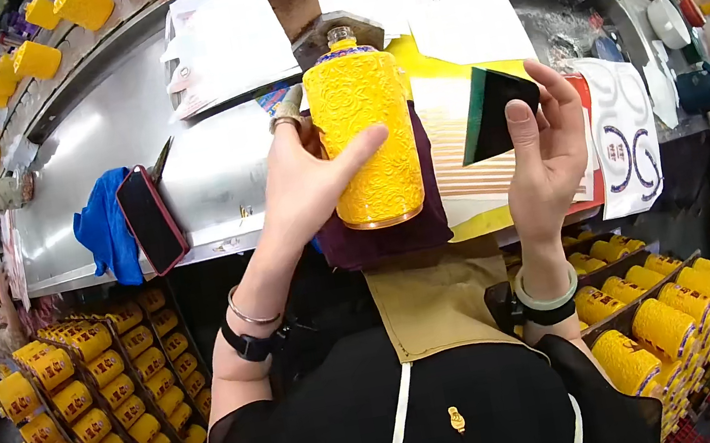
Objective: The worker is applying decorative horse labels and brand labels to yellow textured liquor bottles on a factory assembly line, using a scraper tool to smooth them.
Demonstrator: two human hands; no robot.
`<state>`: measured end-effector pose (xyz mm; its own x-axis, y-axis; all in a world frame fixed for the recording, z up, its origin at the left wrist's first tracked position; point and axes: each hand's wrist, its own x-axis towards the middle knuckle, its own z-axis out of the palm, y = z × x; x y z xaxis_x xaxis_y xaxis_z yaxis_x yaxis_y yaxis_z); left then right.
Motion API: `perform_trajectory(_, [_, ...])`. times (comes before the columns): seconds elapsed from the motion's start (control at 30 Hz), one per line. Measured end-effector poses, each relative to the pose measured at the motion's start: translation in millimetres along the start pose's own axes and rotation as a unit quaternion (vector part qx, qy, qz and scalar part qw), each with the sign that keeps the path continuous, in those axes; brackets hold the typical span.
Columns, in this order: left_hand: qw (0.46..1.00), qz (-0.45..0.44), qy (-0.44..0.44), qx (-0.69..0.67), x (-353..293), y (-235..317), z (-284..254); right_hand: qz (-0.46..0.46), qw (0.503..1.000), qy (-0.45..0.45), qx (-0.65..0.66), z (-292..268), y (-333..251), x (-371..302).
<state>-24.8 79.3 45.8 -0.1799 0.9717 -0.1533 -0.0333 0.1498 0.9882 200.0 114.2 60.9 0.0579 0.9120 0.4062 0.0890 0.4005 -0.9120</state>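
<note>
The yellow embossed ceramic bottle, probably heavy and breakable, is wrapped mid-body by the left hand; at three o'clock the right hand pinches a dark green squeegee.

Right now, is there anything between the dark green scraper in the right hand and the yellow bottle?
Nothing visible. The scraper in the right hand and the yellow bottle, gripped by the left hand, have only open space between them.
</note>
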Motion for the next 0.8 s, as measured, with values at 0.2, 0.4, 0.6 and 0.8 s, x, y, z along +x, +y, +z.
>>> perform_trajectory(0.2, [0.946,-0.125,-0.093,-0.286,-16.2,-1.0,-21.2,0.098,0.989,-0.001,0.113,-12.1,-8.9,1.3])
perform_trajectory(0.4, [0.843,-0.182,-0.129,-0.489,-66.5,-27.3,-20.9,-0.075,0.994,-0.076,0.022,-0.7,-28.1,10.7])
perform_trajectory(0.6, [0.850,-0.138,-0.117,-0.495,-85.5,-18.2,-18.8,-0.319,0.912,-0.257,0.007,18.9,-48.9,20.4])
perform_trajectory(0.8, [0.832,-0.143,-0.111,-0.525,-92.6,-23.3,-23.3,-0.233,0.907,-0.350,0.033,19.3,-75.2,10.8])
